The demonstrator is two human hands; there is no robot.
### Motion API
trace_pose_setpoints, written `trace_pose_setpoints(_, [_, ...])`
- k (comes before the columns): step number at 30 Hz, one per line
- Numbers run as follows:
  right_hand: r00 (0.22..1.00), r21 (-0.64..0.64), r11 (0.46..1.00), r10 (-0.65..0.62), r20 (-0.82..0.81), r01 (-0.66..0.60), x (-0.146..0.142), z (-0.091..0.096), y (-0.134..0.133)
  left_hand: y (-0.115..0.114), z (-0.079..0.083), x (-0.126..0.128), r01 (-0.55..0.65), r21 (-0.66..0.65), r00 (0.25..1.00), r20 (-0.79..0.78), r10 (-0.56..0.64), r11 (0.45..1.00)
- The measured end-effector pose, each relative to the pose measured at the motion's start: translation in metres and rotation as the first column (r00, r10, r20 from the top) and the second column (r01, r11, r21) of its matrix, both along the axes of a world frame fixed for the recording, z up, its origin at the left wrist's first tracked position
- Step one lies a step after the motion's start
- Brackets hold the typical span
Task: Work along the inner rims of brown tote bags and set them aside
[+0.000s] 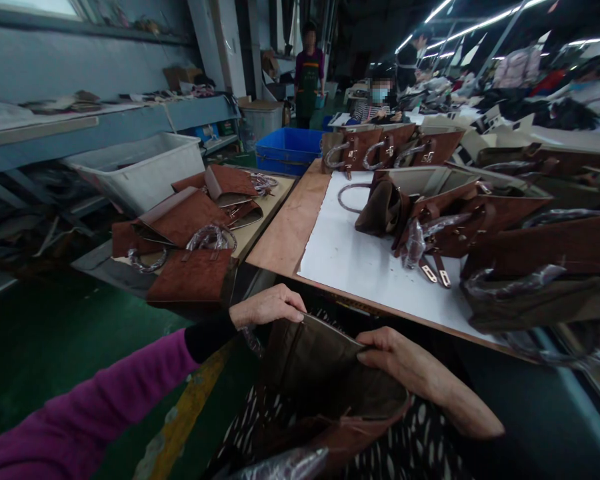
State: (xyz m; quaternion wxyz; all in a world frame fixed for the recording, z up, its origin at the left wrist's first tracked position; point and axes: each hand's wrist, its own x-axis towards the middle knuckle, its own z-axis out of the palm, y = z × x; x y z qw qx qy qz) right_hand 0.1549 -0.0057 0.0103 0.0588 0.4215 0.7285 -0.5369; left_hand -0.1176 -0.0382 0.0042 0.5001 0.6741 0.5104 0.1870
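Observation:
A brown handbag lies in my lap, its mouth spread so the dark olive lining shows. My left hand pinches the far rim near its left corner, thumb and fingers closed on the edge. Farther right on the same rim, my right hand grips the edge between thumb and fingers. The near side of the bag sags toward me, and a plastic-wrapped handle shows at the bottom of the view.
Ahead stands a table with a white sheet, bearing several brown handbags. More brown bags are piled on a lower stand at left. Behind are a white bin and a blue crate. Other people are farther back.

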Motion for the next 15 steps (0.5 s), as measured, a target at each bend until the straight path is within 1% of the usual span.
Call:
trace_pose_setpoints(2, [1.0, 0.013, 1.0, 0.022, 0.0, -0.022, 0.0, 0.003, -0.001, 0.0, 0.005, 0.005, 0.026, 0.094, 0.997, -0.07, -0.02, 0.995])
trace_pose_setpoints(5, [1.0, -0.002, 1.0, 0.022, 0.01, -0.022, -0.001, 0.006, -0.001, 0.001, 0.013, 0.017, 0.092, 0.236, 0.986, -0.155, -0.056, 0.967])
trace_pose_setpoints(7, [1.0, -0.017, 1.0, 0.011, 0.014, -0.01, -0.003, 0.006, -0.001, 0.001, 0.016, 0.028, 0.153, 0.275, 0.975, -0.199, -0.099, 0.949])
trace_pose_setpoints(9, [1.0, -0.008, 1.0, 0.002, 0.001, -0.002, -0.005, 0.007, -0.001, 0.0, 0.015, 0.04, 0.207, 0.304, 0.961, -0.241, -0.136, 0.93])
trace_pose_setpoints(11, [1.0, -0.001, 1.0, -0.002, -0.014, 0.002, -0.007, 0.006, -0.001, 0.0, 0.01, 0.052, 0.237, 0.343, 0.949, -0.28, -0.141, 0.909])
trace_pose_setpoints(13, [1.0, -0.01, 1.0, -0.019, -0.018, 0.019, -0.008, 0.006, -0.001, 0.001, 0.005, 0.06, 0.234, 0.373, 0.945, -0.305, -0.12, 0.898])
trace_pose_setpoints(15, [0.999, -0.025, 0.999, -0.044, -0.006, 0.044, -0.008, 0.005, -0.001, 0.001, 0.001, 0.064, 0.222, 0.374, 0.944, -0.313, -0.102, 0.901])
